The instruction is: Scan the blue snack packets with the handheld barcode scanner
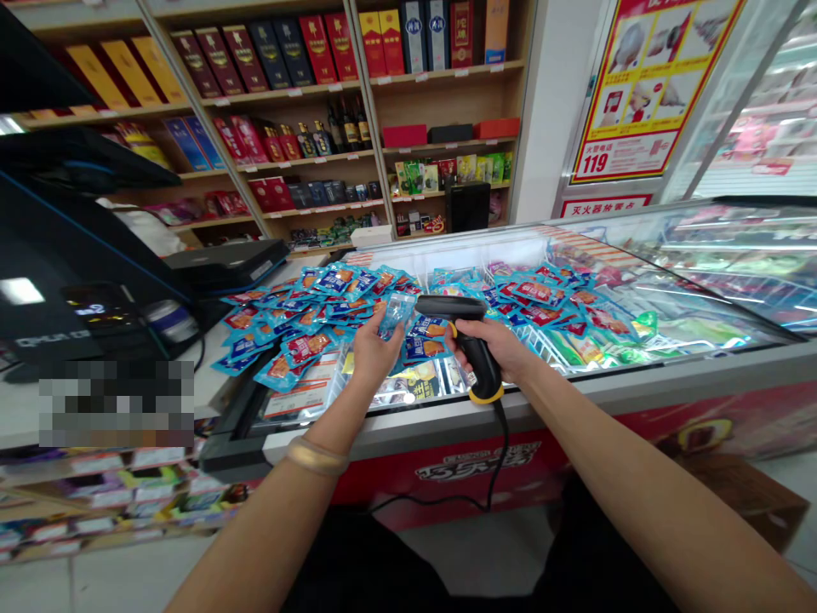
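My right hand [488, 345] grips a black and yellow handheld barcode scanner [480, 362] by its handle, its head level and turned to the left. A dark cable hangs from the handle. Between the fingers of my left hand [378, 345] is a light blue snack packet [397, 313], in front of the scanner's head. A large heap of blue and red snack packets [306, 319] spreads over the glass freezer top [447, 387] to the left. On the right lies a second, smaller pile of packets [536, 294].
The chest freezer [625, 396] stretches to the right, with goods under its glass. At left a black checkout terminal [82, 247] stands on the counter. Shelves of boxed bottles [281, 51] line the back wall. A cardboard box [746, 498] sits on the floor at right.
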`<state>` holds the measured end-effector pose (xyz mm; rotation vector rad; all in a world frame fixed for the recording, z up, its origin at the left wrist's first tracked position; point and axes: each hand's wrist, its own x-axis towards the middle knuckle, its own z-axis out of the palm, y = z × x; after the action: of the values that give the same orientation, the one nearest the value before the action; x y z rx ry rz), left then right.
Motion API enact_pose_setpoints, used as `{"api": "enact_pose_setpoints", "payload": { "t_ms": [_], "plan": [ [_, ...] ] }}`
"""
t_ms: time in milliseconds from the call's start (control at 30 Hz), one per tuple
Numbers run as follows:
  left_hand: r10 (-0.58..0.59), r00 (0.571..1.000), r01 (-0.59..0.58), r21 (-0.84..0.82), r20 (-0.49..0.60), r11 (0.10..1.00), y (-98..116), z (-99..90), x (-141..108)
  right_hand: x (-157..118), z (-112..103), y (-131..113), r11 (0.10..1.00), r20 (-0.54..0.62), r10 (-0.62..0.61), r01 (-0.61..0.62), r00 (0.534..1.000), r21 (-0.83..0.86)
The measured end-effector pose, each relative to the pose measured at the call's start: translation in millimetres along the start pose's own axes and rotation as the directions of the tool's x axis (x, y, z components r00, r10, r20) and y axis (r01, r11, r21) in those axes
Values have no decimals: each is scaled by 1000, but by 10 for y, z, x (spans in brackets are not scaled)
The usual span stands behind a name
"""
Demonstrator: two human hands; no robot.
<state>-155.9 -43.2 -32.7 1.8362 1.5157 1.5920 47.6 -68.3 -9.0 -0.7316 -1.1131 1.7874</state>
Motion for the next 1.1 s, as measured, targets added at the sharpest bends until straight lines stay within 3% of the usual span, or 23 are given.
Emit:
{"api": "enact_pose_setpoints", "payload": {
  "t_ms": [367,467,533,633,733,833,933,1100],
  "plan": [
    [41,999,-41,92,5,995,-79,-17,-10,-29,-5,2,999,-37,-21,23,999,49],
    [156,986,-165,174,63,971,15,-37,19,-99,-138,-87,994,-92,-66,74,994,79],
    [274,951,-300,210,145,931,148,28,74,-160,-289,-193,985,-159,-103,123,982,119],
    [385,878,-448,209,283,869,425,324,183,-264,-573,-384,957,-293,-167,227,941,181],
    [386,815,-508,215,432,834,718,817,239,-367,-880,-544,927,-434,-200,314,878,207],
    [189,815,-424,341,549,839,924,1334,180,-439,-1176,-630,909,-550,-179,351,816,226],
    [-62,775,-315,470,629,825,987,1712,70,-452,-1414,-668,906,-582,-100,316,807,283],
    [-83,771,-325,502,632,801,922,1954,60,-382,-1564,-718,905,-584,-13,258,811,338]
  ]
}}
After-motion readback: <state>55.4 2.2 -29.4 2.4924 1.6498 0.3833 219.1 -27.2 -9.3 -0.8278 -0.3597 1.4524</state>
